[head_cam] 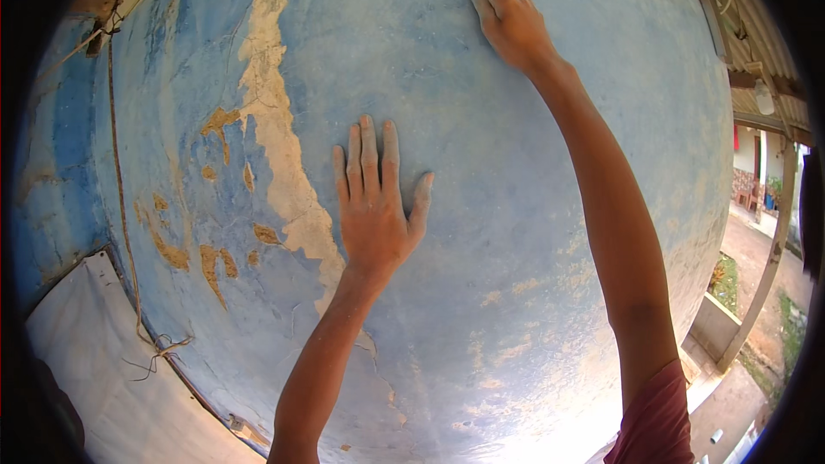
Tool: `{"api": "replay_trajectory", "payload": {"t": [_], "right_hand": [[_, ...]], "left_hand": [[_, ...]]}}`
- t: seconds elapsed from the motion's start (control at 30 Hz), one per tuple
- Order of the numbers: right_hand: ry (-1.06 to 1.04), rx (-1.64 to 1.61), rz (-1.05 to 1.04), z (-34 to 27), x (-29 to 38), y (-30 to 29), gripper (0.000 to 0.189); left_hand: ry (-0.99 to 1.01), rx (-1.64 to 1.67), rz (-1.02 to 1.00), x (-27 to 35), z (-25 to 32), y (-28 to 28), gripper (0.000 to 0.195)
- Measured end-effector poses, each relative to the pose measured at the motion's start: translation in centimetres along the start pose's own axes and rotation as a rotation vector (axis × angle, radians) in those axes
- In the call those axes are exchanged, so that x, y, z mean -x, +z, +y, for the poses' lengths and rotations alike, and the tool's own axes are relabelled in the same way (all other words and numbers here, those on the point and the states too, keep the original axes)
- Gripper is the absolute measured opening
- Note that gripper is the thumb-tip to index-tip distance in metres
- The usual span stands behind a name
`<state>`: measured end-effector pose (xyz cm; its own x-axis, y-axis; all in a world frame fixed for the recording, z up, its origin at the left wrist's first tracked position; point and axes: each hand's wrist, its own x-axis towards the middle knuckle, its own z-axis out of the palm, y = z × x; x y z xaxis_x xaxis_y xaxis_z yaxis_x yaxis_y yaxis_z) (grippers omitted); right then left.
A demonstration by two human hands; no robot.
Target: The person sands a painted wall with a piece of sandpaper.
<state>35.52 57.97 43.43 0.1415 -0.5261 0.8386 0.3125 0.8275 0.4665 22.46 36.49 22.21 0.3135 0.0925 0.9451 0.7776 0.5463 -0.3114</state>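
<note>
A blue painted plaster wall [490, 174] fills most of the head view. My left hand [374, 206] lies palm down against it, fingers spread and the thumb out to the right. Higher and to the right, my right hand [503, 13] rests on the same wall with its fingers partly apart. Pale dust coats the fingers of both hands, and neither holds anything. Just left of my left hand runs a long cream strip of bare plaster [277, 161], where the paint has come off. Brown gouged patches [216, 264] mark the wall farther left.
A cord [119, 167] hangs down the left side, ending in frayed wire [161, 351]. Below it stretches a white sheet [116, 367]. On the right are a wooden post [760, 270], a light bulb [764, 98] under corrugated roofing, and a low wall [717, 319] by a yard.
</note>
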Motion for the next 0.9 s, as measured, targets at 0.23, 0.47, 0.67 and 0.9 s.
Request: {"api": "replay_trajectory", "payload": {"t": [0.23, 0.47, 0.67, 0.9], "right_hand": [[-0.033, -0.101, -0.050, -3.6, 2.7, -1.0, 0.041], [0.022, -0.024, -0.013, -2.5, 1.4, -0.5, 0.042], [0.079, -0.091, -0.021, -4.0, 5.1, -2.9, 0.041], [-0.014, -0.136, -0.099, -7.8, 7.2, -3.9, 0.044]], "left_hand": [[0.021, 0.017, -0.086, 2.7, 1.5, -0.5, 0.071], [0.025, 0.066, -0.072, 2.8, 2.4, -0.2, 0.070], [0.029, 0.058, -0.061, 3.9, 1.9, -0.4, 0.068], [0.011, 0.043, -0.073, 5.4, 1.8, -0.9, 0.067]]}}
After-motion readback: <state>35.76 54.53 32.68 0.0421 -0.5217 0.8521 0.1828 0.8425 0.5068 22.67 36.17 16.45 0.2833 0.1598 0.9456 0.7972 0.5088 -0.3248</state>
